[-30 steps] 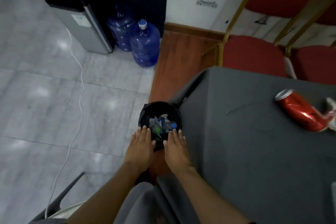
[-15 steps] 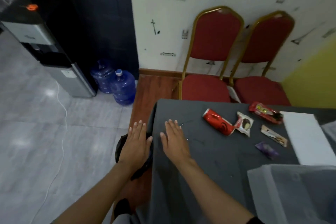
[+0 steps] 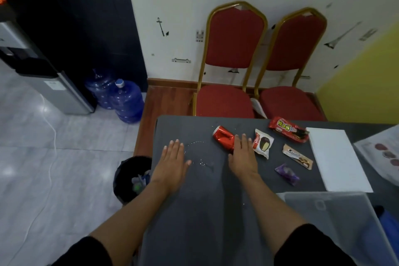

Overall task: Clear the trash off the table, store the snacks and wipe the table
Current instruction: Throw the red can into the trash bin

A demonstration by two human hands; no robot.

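Note:
A crushed red can [image 3: 222, 138] lies on the dark grey table [image 3: 194, 211]. My right hand [image 3: 243, 153] is flat and open, its fingers resting on the can's near end. My left hand [image 3: 172, 160] lies open on the table, palm down, holding nothing. Right of the can sit a white chocolate-cake packet [image 3: 262, 143], a red snack wrapper [image 3: 288, 129], a brown Oreo packet [image 3: 297, 156] and a small purple wrapper [image 3: 287, 174]. A black trash bin [image 3: 127, 170] with trash inside stands on the floor at the table's left edge. Small water drops [image 3: 197, 142] glisten between my hands.
A white sheet [image 3: 336, 160] and a printed leaflet [image 3: 382, 153] lie at the right. A clear plastic box [image 3: 336, 222] stands at the near right. Two red chairs [image 3: 233, 60] stand behind the table. Blue water jugs [image 3: 125, 101] and a dispenser [image 3: 43, 75] are at the left.
My view has lifted from the bin to the table. Both hands moved right from the bin onto the table, the right one reaching the can.

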